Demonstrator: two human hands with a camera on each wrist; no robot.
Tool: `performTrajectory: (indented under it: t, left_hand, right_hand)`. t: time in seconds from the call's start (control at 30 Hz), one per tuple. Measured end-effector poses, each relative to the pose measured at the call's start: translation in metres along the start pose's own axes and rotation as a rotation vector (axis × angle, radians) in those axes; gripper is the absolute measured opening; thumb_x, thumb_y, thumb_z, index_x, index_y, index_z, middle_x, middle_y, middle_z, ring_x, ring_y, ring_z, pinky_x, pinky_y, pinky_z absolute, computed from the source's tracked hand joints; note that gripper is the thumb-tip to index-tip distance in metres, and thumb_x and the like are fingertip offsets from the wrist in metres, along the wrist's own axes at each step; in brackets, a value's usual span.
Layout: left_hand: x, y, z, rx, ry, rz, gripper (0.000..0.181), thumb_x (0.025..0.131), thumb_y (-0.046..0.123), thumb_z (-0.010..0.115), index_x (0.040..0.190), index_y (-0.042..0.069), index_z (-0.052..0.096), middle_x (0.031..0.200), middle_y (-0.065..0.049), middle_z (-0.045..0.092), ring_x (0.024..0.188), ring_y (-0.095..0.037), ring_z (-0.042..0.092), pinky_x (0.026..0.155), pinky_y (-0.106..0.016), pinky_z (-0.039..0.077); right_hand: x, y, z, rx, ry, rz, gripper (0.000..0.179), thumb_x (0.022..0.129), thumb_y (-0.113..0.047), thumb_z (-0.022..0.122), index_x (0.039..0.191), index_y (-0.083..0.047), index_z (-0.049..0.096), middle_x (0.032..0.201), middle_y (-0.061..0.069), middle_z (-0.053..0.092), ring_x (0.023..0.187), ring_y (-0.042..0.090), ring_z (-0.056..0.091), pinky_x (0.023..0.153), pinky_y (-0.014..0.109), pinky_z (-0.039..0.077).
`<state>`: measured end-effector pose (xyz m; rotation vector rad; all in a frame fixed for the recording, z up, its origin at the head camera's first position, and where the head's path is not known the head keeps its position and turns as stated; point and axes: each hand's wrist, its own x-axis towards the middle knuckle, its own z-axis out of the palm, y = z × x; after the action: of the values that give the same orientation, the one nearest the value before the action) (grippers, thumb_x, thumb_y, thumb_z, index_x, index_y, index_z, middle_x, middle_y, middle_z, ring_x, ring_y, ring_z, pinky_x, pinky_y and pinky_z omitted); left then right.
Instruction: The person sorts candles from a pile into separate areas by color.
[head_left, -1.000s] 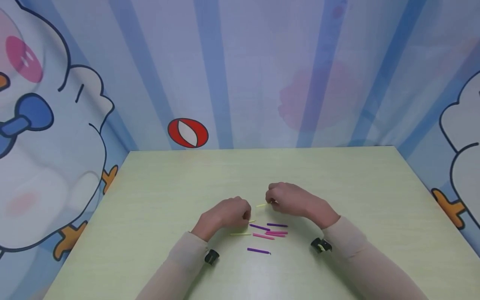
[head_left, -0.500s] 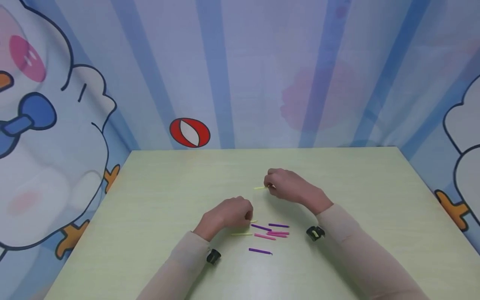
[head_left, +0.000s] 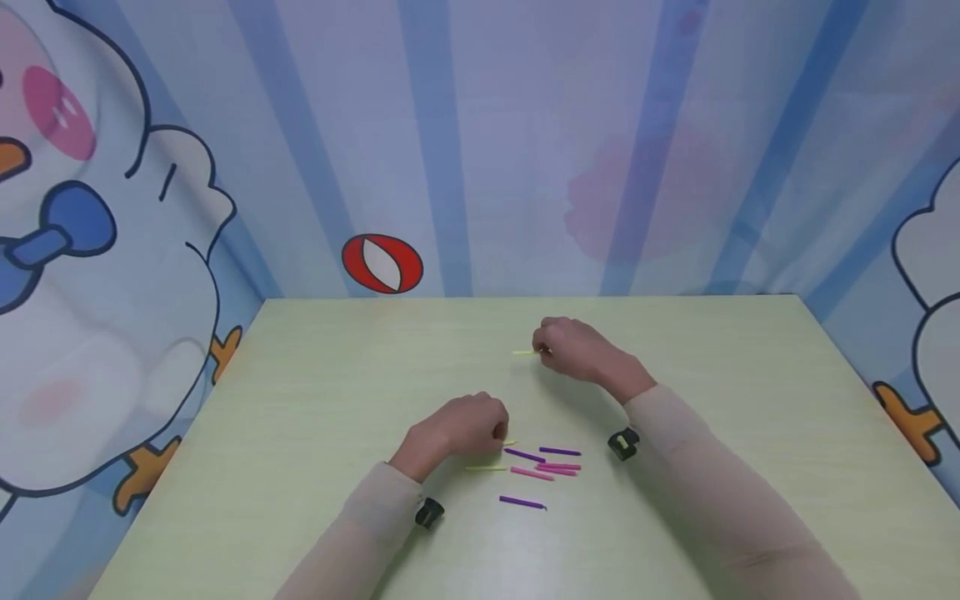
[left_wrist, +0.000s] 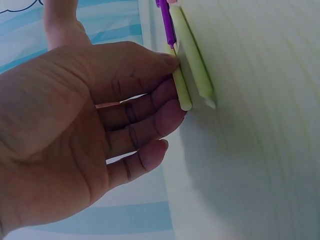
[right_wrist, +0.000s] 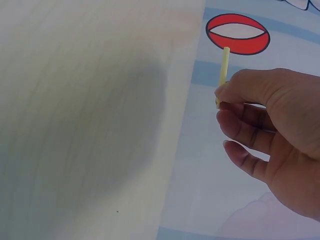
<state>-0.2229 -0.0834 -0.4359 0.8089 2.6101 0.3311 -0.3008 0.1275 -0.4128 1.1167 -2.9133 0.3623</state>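
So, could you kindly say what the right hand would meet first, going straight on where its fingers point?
Probably the table top: the right hand pinches a yellow stick with its fingers pointing towards that surface, though the gap is hard to judge.

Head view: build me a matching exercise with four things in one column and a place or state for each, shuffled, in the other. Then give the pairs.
1. Right hand
2. Lowest purple stick
3. Red-and-white oval
4. Left hand

A. pinching a yellow stick, farther from the back edge of the table
B. pinching another yellow stick, nearer that back edge
C. printed on the backdrop
D. lying by itself on the table

Pairs: 1-B; 2-D; 3-C; 4-A
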Motion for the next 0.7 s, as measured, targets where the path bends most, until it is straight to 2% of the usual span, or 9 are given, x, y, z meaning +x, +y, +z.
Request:
performTrajectory:
  t: [0.2, 0.4, 0.53, 0.7]
  left_hand:
    - [-0.001, 0.000, -0.001, -0.005, 0.003, 0.009, 0.022, 0.091, 0.006, 0.065, 0.073, 0.017, 0.064, 0.062, 0.004, 0.043, 0.059, -0.010, 0.038, 0.058, -0.025, 0.035]
    - [-0.002, 0.000, 0.001, 0.009, 0.013, 0.011, 0.018, 0.092, 0.008, 0.065, 0.076, 0.017, 0.066, 0.065, 0.005, 0.048, 0.061, -0.010, 0.042, 0.060, -0.025, 0.037]
    - [-0.002, -0.001, 0.001, 0.020, 0.016, 0.007, 0.019, 0.092, 0.007, 0.065, 0.075, 0.017, 0.065, 0.063, 0.004, 0.046, 0.060, -0.010, 0.040, 0.058, -0.025, 0.036]
    - [-0.001, -0.001, 0.002, 0.027, 0.019, 0.013, 0.021, 0.092, 0.007, 0.065, 0.073, 0.017, 0.063, 0.062, 0.004, 0.044, 0.059, -0.010, 0.039, 0.057, -0.025, 0.035]
  right_hand:
    - [0.012, 0.008, 0.006, 0.008, -0.012, 0.021, 0.015, 0.090, 0.001, 0.064, 0.102, -0.001, 0.074, 0.097, 0.012, 0.067, 0.093, 0.028, 0.066, 0.082, 0.038, 0.054]
    - [0.021, 0.017, 0.011, -0.004, -0.022, 0.059, 0.017, 0.090, 0.003, 0.060, 0.099, -0.002, 0.074, 0.098, 0.011, 0.068, 0.091, 0.025, 0.064, 0.080, 0.041, 0.053]
    - [0.027, 0.022, 0.011, -0.005, -0.027, 0.071, 0.016, 0.088, 0.004, 0.060, 0.091, -0.004, 0.074, 0.089, 0.007, 0.068, 0.078, 0.019, 0.056, 0.071, 0.038, 0.048]
    - [0.030, 0.027, 0.014, -0.004, -0.064, 0.098, 0.017, 0.088, 0.003, 0.059, 0.076, -0.009, 0.065, 0.073, 0.003, 0.056, 0.068, 0.018, 0.042, 0.064, 0.034, 0.036]
